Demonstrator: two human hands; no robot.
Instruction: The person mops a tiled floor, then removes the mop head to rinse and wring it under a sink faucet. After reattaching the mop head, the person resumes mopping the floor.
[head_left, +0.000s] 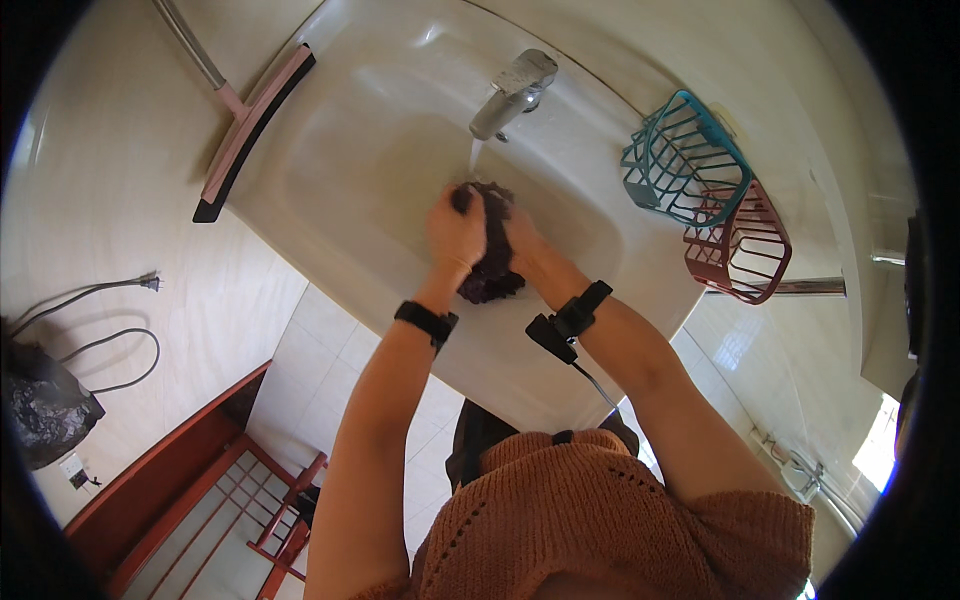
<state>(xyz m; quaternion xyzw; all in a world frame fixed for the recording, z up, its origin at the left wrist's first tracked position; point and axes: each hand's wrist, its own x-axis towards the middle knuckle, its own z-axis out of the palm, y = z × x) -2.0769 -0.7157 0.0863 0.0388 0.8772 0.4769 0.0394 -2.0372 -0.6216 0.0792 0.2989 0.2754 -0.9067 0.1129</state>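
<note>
A dark, wet, bunched cloth (495, 259) is between my two hands over the basin of a white ceramic sink (337, 225). My left hand (456, 225) closes on its upper left side, with a dark bit showing by the thumb. On the cloth's right side lies my right hand (521, 229), its fingers partly hidden behind the fabric. Water runs from the metal faucet (501, 112) just above the cloth. The water in the basin looks slightly cloudy.
A pink squeegee (244, 135) with a black blade leans at the sink's left edge. A teal wire basket (686, 161) and a dark red basket (739, 244) hang at the right. A cable with a plug (150, 282) lies left. From my right wrist strap (574, 319) a cord runs down.
</note>
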